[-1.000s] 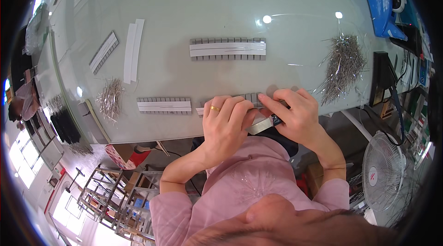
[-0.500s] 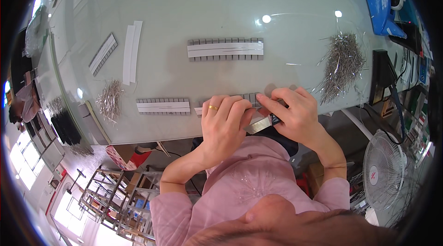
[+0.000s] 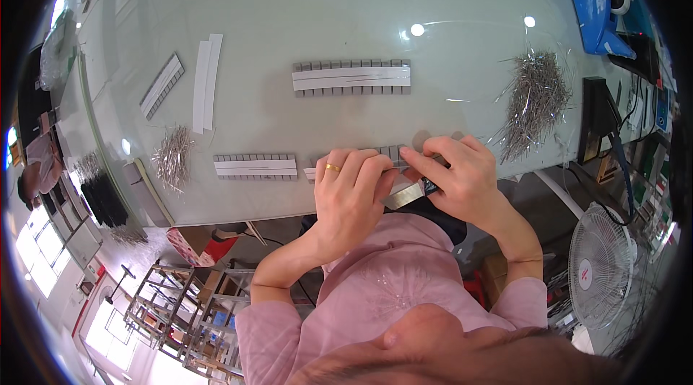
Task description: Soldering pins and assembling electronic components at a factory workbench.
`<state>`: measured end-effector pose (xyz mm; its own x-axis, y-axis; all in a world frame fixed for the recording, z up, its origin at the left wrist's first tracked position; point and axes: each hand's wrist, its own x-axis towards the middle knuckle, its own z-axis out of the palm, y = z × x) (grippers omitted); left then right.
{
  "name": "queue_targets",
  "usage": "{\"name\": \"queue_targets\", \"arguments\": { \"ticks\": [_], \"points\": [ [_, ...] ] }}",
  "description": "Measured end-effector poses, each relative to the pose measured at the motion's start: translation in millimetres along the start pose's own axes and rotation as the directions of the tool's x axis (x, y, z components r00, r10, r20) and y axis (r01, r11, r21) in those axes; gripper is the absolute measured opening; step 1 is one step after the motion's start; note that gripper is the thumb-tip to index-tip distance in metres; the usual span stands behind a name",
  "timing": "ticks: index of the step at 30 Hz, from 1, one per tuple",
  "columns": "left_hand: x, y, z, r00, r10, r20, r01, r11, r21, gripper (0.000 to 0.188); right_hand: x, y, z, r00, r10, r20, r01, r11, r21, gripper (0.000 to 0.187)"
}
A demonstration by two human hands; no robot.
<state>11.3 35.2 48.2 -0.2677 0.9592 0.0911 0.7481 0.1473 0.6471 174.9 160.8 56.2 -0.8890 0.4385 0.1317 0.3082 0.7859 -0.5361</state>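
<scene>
At the table's near edge, my left hand [image 3: 350, 186], with a gold ring, is closed over a grey segmented strip [image 3: 392, 153]. Its fingers hide much of that strip. My right hand [image 3: 462, 175] is closed around the dark handle of a knife-like tool with a flat metal blade [image 3: 406, 197], which slants towards the left thumb. The right index fingertip touches the strip's right end. To the left lies a similar grey strip with a white band [image 3: 255, 167]. A longer one [image 3: 351, 78] rests farther up the table.
Thin silvery wires are heaped at right [image 3: 535, 103] and in a smaller pile [image 3: 172, 157] at left. White paper strips [image 3: 204, 85] and a short grey strip [image 3: 162, 87] lie left. A fan [image 3: 599, 266] stands beyond the near edge at right, and a blue object [image 3: 586, 2] sits far right.
My hands, the strip and the blade keep almost the same pose. At the far left edge, another person's figure has shifted slightly.
</scene>
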Motion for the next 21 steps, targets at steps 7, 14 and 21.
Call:
{"name": "queue_targets", "arguments": {
  "ticks": [7,14,21],
  "points": [
    [0.5,0.5,-1.0,1.000,-0.005,0.005,0.005,1.000,0.003,0.023,0.9,0.2,-0.6,1.000,-0.004,0.006,0.004,1.000,0.005,0.054],
    [2.4,2.1,-1.8,1.000,-0.014,0.009,0.014,1.000,0.011,0.024,0.7,0.7,-0.4,1.000,-0.007,0.005,0.007,1.000,-0.006,0.052],
    [1.5,2.4,-2.3,1.000,0.001,0.007,-0.001,1.000,0.007,0.025,1.0,0.6,2.9,0.999,-0.010,-0.045,0.010,1.000,0.011,0.057]
  ]
}}
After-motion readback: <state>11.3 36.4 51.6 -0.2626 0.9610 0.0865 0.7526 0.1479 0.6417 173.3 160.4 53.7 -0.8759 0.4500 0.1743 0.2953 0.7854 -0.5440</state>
